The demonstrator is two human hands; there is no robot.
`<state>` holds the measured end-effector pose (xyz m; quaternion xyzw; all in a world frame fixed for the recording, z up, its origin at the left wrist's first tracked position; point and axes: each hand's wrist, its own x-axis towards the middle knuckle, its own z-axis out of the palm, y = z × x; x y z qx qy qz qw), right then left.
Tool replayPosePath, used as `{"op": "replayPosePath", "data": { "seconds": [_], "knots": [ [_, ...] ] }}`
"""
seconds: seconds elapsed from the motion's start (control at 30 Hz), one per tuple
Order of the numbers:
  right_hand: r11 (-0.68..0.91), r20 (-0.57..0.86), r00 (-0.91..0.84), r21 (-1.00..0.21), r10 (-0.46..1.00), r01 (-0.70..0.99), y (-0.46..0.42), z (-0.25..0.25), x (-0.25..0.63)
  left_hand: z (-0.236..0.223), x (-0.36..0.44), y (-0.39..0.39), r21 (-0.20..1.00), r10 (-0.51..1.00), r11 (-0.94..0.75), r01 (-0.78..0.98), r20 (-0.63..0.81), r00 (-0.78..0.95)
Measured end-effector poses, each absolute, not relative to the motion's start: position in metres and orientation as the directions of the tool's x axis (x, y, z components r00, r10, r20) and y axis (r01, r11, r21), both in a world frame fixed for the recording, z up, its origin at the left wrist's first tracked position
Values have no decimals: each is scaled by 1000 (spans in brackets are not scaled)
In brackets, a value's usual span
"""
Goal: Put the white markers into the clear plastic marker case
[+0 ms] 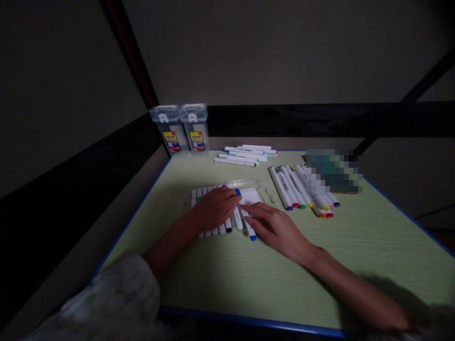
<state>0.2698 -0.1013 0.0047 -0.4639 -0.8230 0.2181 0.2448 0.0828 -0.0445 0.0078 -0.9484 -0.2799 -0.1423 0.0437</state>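
A clear plastic tray (265, 194) lies on the table with a row of white markers (215, 231) side by side in its left part. My left hand (215, 206) is over the row, its fingers curled at a white marker (239, 220) with a blue far end. My right hand (279, 225) comes from the right, thumb and forefinger closed at another white marker (249, 228), whose blue end points toward me. This second marker lies tilted beside the first, over the tray's near edge. My left fingertips are partly hidden behind the hand.
Two clear lidded boxes (167, 130) with yellow labels stand at the table's (199, 284) back left. Several loose markers (245, 156) lie at the back. More markers with coloured ends (291, 189) lie to the right, next to a blurred-out flat item (334, 170).
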Motion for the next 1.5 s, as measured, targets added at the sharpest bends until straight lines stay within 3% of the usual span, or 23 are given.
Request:
{"op": "replayPosePath", "data": {
  "seconds": [1.5],
  "knots": [
    [514, 232, -475, -575, 848, 636, -100, 6, 270, 8, 83, -45, 34, 538, -833, 552, 277, 796]
  ]
}}
